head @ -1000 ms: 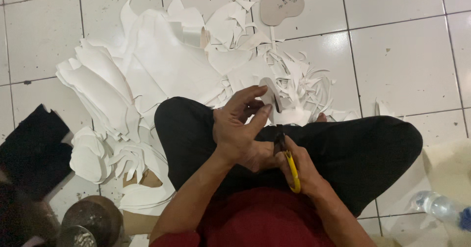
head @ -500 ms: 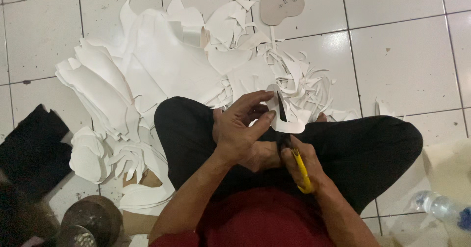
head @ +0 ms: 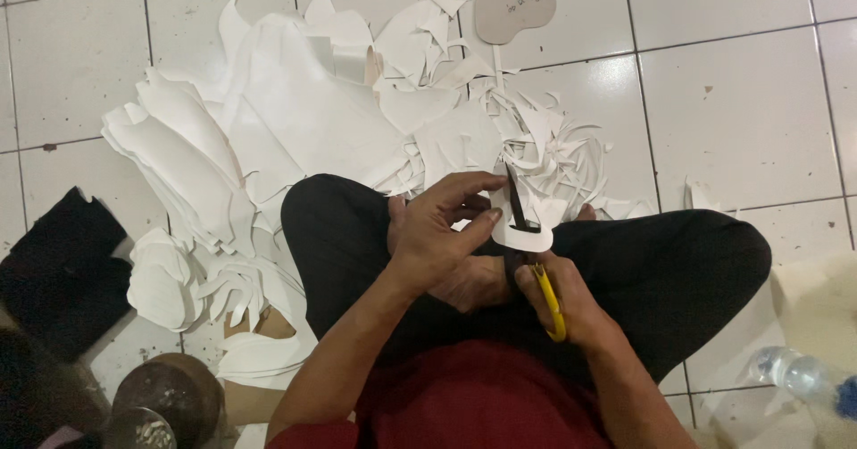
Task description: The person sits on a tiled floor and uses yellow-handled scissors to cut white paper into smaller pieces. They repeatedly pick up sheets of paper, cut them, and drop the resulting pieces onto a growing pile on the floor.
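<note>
Seated cross-legged on a white tiled floor (head: 741, 101), black trousers (head: 678, 270) filling the lower middle of the view, red shirt (head: 482, 404) at the bottom edge.

Left hand (head: 437, 235) closed on a small white cut piece (head: 522, 230), thumb and fingertips pinching its left edge, piece held just above the lap near the floor's centre. Right hand (head: 562, 302) wrapped round the yellow handles of a pair of scissors (head: 536, 261), dark blades pointing up and away, lying across the white piece. Whether the blades are parted or shut: cannot tell.

Directly beyond the hands, touching the knees, a wide heap of white sheets and offcuts (head: 303, 119), spread from the left half of the floor to past the middle; thin curled trimmings (head: 562, 154) just behind the scissors' tips. Stacked curved white shapes (head: 170, 279) beside the left knee. Toward the far edge, a brownish heart-like cardboard template (head: 513, 3), lying flat, touching the heap's top fringe.

At the left edge, a black piece of material (head: 58, 270). At the near left corner, a round dark metal object (head: 174, 400). At the near right corner, a clear plastic bottle (head: 803, 378) lying on its side, next to something pale and fluffy (head: 817, 302). A small white scrap (head: 701, 195) apart on the tiles to the right.
</note>
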